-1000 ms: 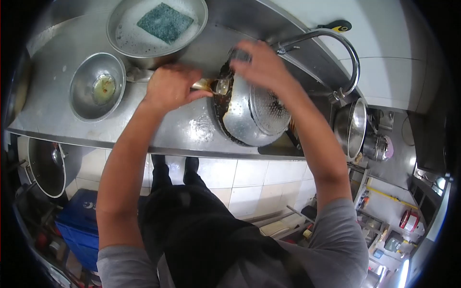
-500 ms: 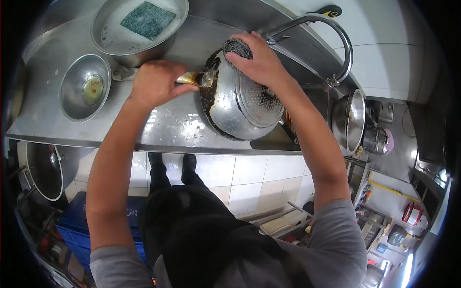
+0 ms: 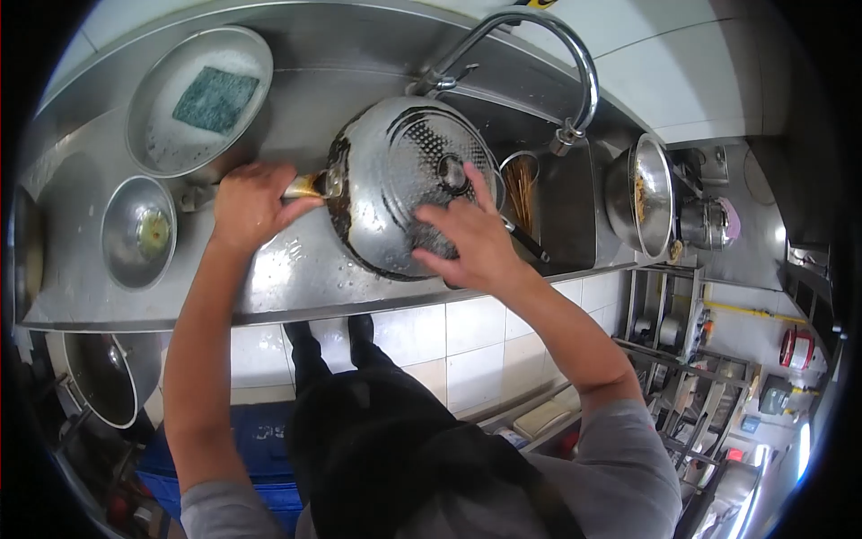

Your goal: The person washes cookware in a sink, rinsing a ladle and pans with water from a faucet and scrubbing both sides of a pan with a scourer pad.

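Note:
A metal frying pan [image 3: 382, 180] is turned bottom up over the counter and the edge of the sink, with dark burnt residue around its rim and a dimpled base. My left hand [image 3: 254, 205] is closed around the pan's handle [image 3: 305, 186]. On the near part of the pan's underside, my right hand [image 3: 471, 235] presses a grey mesh scouring pad [image 3: 433, 239], partly covered by the fingers. Left of my left hand is a small metal bowl [image 3: 121, 235] with some yellowish liquid. Behind it stands a larger basin [image 3: 144, 144] of suds with a green scrub pad [image 3: 215, 101].
A curved faucet [image 3: 588, 81] arches over the sink [image 3: 570, 207], which holds thin brown sticks [image 3: 519, 193] and a black-handled utensil [image 3: 528, 241]. A steel bowl [image 3: 669, 202] stands to the right. Below the counter are a blue crate [image 3: 215, 449] and a large pot [image 3: 99, 382].
My right hand has moved with the scouring pad from the pan's far edge to its near side. The left hand keeps its hold on the handle. The camera view has shifted.

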A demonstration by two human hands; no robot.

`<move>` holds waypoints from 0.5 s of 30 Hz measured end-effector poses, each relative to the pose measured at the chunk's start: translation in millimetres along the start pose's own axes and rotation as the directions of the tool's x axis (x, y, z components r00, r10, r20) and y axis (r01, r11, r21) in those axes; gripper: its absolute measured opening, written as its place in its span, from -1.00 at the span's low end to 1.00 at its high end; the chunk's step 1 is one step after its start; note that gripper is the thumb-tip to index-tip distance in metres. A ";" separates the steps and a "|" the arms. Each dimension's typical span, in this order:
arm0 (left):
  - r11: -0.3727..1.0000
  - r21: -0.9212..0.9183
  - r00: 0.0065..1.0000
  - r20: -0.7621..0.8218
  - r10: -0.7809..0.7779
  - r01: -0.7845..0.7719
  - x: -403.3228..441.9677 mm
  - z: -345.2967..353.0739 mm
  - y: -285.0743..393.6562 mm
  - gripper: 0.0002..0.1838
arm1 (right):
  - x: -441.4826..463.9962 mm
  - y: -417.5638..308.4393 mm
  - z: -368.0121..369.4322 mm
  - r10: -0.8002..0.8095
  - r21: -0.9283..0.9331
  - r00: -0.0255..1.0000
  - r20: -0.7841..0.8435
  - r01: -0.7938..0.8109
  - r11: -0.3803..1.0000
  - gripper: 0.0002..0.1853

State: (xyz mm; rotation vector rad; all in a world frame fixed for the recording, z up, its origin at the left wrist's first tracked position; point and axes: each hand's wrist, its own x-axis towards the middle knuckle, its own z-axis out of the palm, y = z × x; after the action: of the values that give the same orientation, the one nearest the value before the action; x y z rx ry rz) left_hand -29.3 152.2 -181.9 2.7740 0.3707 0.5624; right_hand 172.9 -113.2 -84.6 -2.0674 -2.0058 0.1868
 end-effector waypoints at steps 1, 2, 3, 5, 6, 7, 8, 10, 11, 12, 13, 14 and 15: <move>1.000 0.021 1.000 0.025 -0.003 0.002 -0.4 2.2 -1.4 -0.39 | 5.3 8.9 7.4 0.002 0.038 0.986 -0.164 0.004 0.999 -0.50; 1.000 0.017 1.000 0.028 0.009 -0.009 0.8 0.8 0.3 -0.39 | 13.5 14.9 14.5 0.013 0.073 0.946 -0.324 0.011 0.997 -0.49; 1.000 0.023 0.999 0.028 -0.019 0.018 2.2 -2.9 3.4 -0.39 | 37.8 7.9 25.3 0.074 0.093 0.896 -0.438 -0.036 0.995 -0.49; 0.999 0.024 0.999 0.034 -0.040 0.040 0.3 -1.0 8.6 -0.40 | 63.2 -26.0 29.1 0.120 0.059 0.905 -0.409 -0.105 0.993 -0.50; 1.000 0.027 1.000 0.014 -0.017 0.016 1.1 -0.3 7.5 -0.39 | 64.7 -35.8 28.3 0.162 0.023 0.909 -0.385 -0.165 0.986 -0.50; 0.999 0.032 1.000 -0.011 0.005 -0.005 3.1 0.7 4.8 -0.37 | 44.8 -36.2 28.3 0.093 0.033 0.914 -0.396 -0.087 0.996 -0.53; 0.999 0.034 1.000 -0.011 0.012 -0.012 4.8 0.2 4.8 -0.37 | 17.6 -31.0 24.2 0.196 0.085 0.925 -0.325 -0.178 0.980 -0.55; 1.000 -0.002 1.000 -0.025 0.002 -0.002 6.0 -2.2 6.7 -0.38 | -24.1 8.3 27.0 0.401 0.131 0.823 -0.401 -0.382 0.915 -0.61; 1.000 0.009 1.000 -0.025 0.004 -0.003 5.2 -2.8 6.4 -0.39 | -32.9 40.3 36.5 0.486 0.154 0.686 -0.542 -0.487 0.860 -0.64; 1.000 0.012 1.000 -0.021 0.004 -0.004 3.7 -2.5 6.4 -0.39 | -28.2 77.4 41.9 0.795 0.623 0.535 -0.287 -0.526 0.579 -0.65; 1.000 0.018 1.000 -0.013 0.009 -0.008 3.0 -1.9 7.5 -0.39 | 2.1 79.6 13.9 0.789 0.607 0.578 -0.210 -0.556 0.568 -0.54; 0.999 0.031 1.000 -0.018 0.009 -0.008 6.1 -2.3 7.8 -0.40 | 33.1 90.7 6.3 0.785 0.541 0.603 -0.139 -0.618 0.571 -0.53; 0.999 0.040 1.000 -0.025 0.009 -0.008 8.3 -3.5 7.7 -0.40 | 63.1 90.7 6.8 0.779 0.469 0.624 -0.065 -0.670 0.576 -0.53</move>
State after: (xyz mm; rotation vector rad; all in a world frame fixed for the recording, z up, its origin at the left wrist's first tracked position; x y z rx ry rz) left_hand -21.8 148.4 -173.5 2.8103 0.3795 0.5981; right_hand 261.1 -51.3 -110.2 -2.3378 -0.7398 0.4070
